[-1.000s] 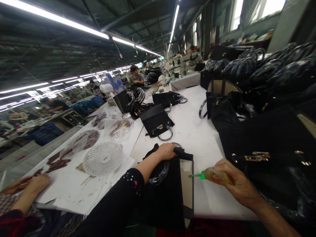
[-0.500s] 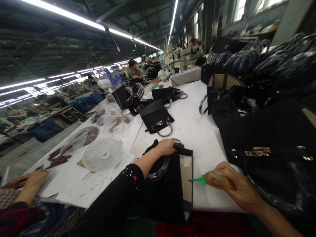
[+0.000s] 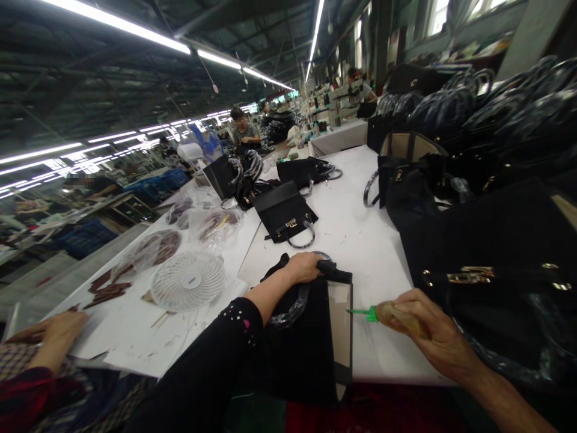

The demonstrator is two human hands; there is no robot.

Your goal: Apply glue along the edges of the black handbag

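Your head-worn camera looks forward and down along the white table [image 3: 356,234] from its near end. It sits close above your work. Your left hand [image 3: 303,266], closed on the black bag [image 3: 311,343], and your right hand [image 3: 428,337], gripping the green-tipped bottle [image 3: 387,314], occupy the lower middle, with both forearms entering from the bottom edge. The frame is tilted, so the table recedes up and leftward. The wide view also takes in a co-worker's hand [image 3: 58,328] at lower left, stacked bags [image 3: 496,240] at right and the ceiling lights [image 3: 112,24] above.
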